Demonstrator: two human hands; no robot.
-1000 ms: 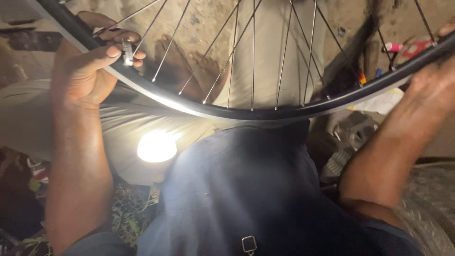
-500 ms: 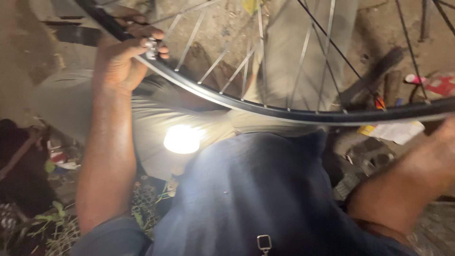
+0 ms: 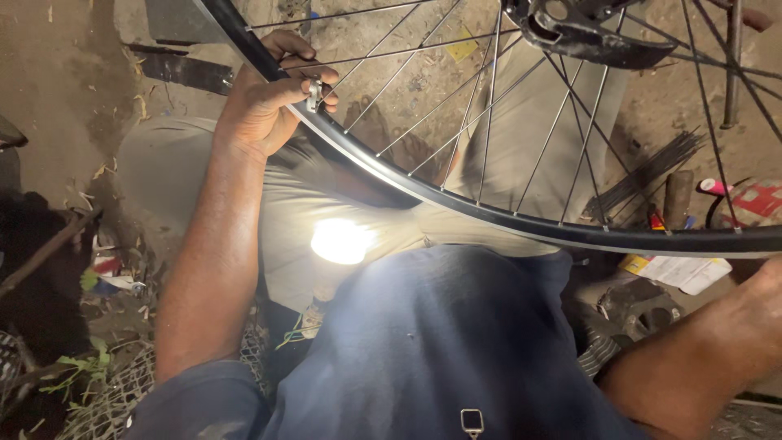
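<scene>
On the left I see my left hand point(image 3: 261, 110) curled over the wheel rim point(image 3: 456, 208), its fingers point(image 3: 314, 77) closed around a small silver tool point(image 3: 314, 94) seated where 1 spoke point(image 3: 383, 94) meets the rim. That spoke runs up and right from the fingers toward the hub point(image 3: 582, 33). The rim is black, thin and shiny, sweeping down and right across my lap. At the far right only my right forearm point(image 3: 700, 358) shows under the rim; I cannot tell how those fingers sit. The left hand is nearer the tool.
</scene>
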